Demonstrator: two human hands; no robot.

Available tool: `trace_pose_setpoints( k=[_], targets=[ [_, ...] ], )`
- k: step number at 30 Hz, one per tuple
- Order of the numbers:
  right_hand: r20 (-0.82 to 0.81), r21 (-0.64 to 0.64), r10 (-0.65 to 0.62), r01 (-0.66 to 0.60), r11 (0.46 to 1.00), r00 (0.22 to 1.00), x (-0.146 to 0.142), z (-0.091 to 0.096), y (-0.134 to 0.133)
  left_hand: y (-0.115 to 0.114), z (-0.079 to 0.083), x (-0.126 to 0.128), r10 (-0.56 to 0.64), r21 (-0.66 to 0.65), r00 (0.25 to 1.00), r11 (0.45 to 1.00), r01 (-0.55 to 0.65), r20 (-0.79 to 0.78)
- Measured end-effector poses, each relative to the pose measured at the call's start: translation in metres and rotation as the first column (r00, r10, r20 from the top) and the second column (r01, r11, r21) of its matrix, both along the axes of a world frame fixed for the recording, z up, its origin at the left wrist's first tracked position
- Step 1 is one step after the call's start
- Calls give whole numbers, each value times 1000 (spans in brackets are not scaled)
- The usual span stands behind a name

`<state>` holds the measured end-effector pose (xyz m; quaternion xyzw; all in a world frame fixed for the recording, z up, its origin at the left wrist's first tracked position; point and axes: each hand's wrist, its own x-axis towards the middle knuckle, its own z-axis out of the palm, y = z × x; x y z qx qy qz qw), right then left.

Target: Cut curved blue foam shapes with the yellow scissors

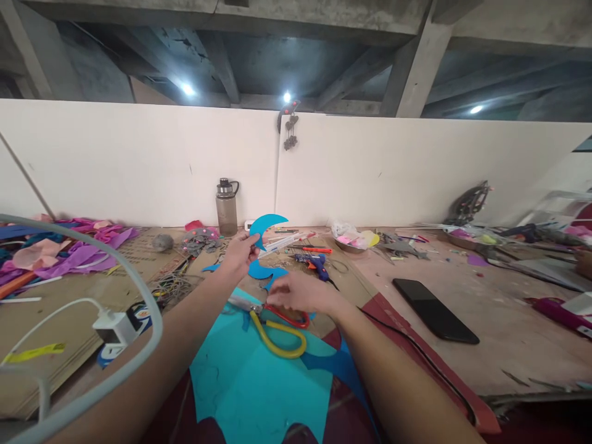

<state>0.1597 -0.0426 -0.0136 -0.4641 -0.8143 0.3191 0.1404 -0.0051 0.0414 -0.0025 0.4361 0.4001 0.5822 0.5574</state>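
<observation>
My left hand (243,254) pinches a blue crescent (267,227), cut from felt-like sheet, and holds it upright above the table. My right hand (296,293) has its fingers curled together beside a small blue scrap; whether they grip anything is hidden. Just below it lie scissors (277,348) with one yellow and one red handle loop, their blades pointing left. They rest on a large turquoise sheet (259,394) with cut-out edges. Another curved blue piece (266,269) lies beyond the right hand, and a darker blue strip (340,364) lies to the right.
A blue glue gun (318,265) with a black cord lies behind my right hand. A phone (432,308) is at right, a water bottle (226,209) against the white partition (139,160). A grey tube (155,308) arches at left, near a white charger (115,327) and coloured scraps (83,250).
</observation>
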Motion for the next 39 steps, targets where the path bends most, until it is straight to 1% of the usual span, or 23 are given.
trace_pose_setpoints(
  k=[1,2,3,4,5,6,8,12,15,18,21,23,25,26,27,29,30,31,32,33,35,37,39],
  targets=[
    [-70,-21,-45,44,999,996,3,-1,5,-3,-1,0,4,-12,1000,1000,-3,8],
    [-147,12,-113,116,993,983,5,-3,10,-7,-1,0,4,-16,1000,1000,-4,8],
    [-219,83,-177,199,977,960,7,-5,15,-10,-2,0,1,-13,1000,1000,-1,0],
    [-261,175,-218,268,948,941,9,-8,20,-14,-4,0,-5,-1,1000,1000,5,-10],
    [-263,260,-259,326,909,930,10,-11,25,-16,-6,-1,-18,17,1000,1000,18,-19],
    [-225,324,-294,356,876,929,10,-15,29,-18,-10,-2,-32,44,999,999,33,-23],
    [-122,379,-351,370,848,928,11,-25,35,-20,-18,-5,-60,98,998,993,62,-27],
    [6,360,-395,366,858,919,5,-46,40,-19,-36,-12,-33,121,995,992,44,-89],
    [74,331,-416,371,868,906,2,-54,41,-18,-43,-13,18,121,996,993,-6,-93],
    [103,299,-443,397,868,891,1,-56,43,-19,-48,-10,38,143,993,990,-22,-112],
    [91,292,-493,450,844,865,1,-53,44,-17,-49,-7,42,165,991,986,-20,-131],
    [62,307,-517,477,824,853,2,-50,44,-13,-45,-5,58,152,995,987,-45,-85],
    [-4,336,-543,513,790,840,5,-44,43,-7,-38,-2,79,117,997,990,-76,-23],
    [-66,355,-565,548,757,823,7,-41,43,-4,-33,-1,85,105,996,991,-84,-2],
    [-146,376,-586,593,712,797,10,-37,43,-2,-29,1,90,106,996,990,-90,3],
    [-330,398,-618,699,594,713,16,-30,44,0,-26,4,97,152,995,984,-96,3],
    [-405,391,-625,745,541,667,20,-27,46,0,-27,4,103,177,995,979,-102,6],
    [-459,372,-630,780,504,626,23,-25,47,0,-30,4,109,196,994,974,-110,12],
    [-497,342,-633,805,486,593,27,-23,49,0,-35,4,115,198,993,973,-116,20],
    [-526,306,-632,820,483,569,31,-21,51,-1,-41,3,127,184,992,974,-129,20],
    [-584,237,-606,828,508,539,38,-17,53,-2,-53,0,137,125,991,983,-134,-11],
    [-670,184,-552,831,525,496,44,-12,53,-2,-62,-3,126,80,992,989,-125,-3],
    [-774,140,-480,851,507,413,50,-6,51,-3,-65,-4,98,68,995,993,-99,13]
  ],
)
